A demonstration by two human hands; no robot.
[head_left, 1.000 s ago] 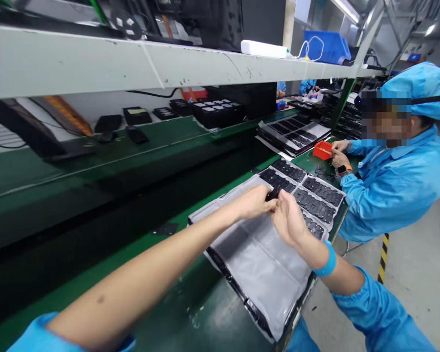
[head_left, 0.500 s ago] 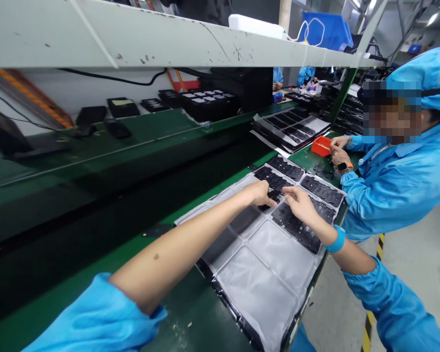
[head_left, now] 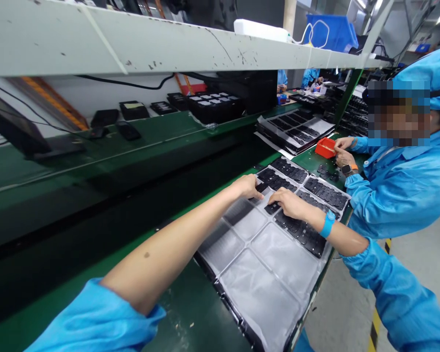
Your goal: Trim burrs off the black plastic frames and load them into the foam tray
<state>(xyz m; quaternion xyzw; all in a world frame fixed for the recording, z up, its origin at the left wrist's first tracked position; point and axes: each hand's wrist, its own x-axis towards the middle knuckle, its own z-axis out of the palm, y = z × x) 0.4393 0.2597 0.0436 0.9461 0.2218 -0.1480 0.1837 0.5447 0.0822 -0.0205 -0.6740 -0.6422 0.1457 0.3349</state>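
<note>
Left hand (head_left: 247, 187) and right hand (head_left: 286, 203) shift leftward over the white-lined, black-edged rectangular tray (head_left: 267, 291)

Half a second ago both hands were farther right; now the right fingertips are bent down beside a flat black piece (head_left: 273, 208) in the tray. The right hand is narrow and curved, though I cannot tell whether it grips that piece. The left thumb and forefinger are close together near the tray's left edge, with something dark between their tips; whether they pinch it, I cannot tell.

Rows of thin black plates with small holes (head_left: 301, 233) fill the tray's farther compartments, while pale lining shows in the nearer ones. The tray lies on a green-topped workbench (head_left: 183, 303). Past its far end are a small red plastic bin (head_left: 324, 149) and a stack of similar trays (head_left: 295, 131). On the right, a co-worker in light-blue workwear (head_left: 407, 183) has both hands at the bin.
</note>
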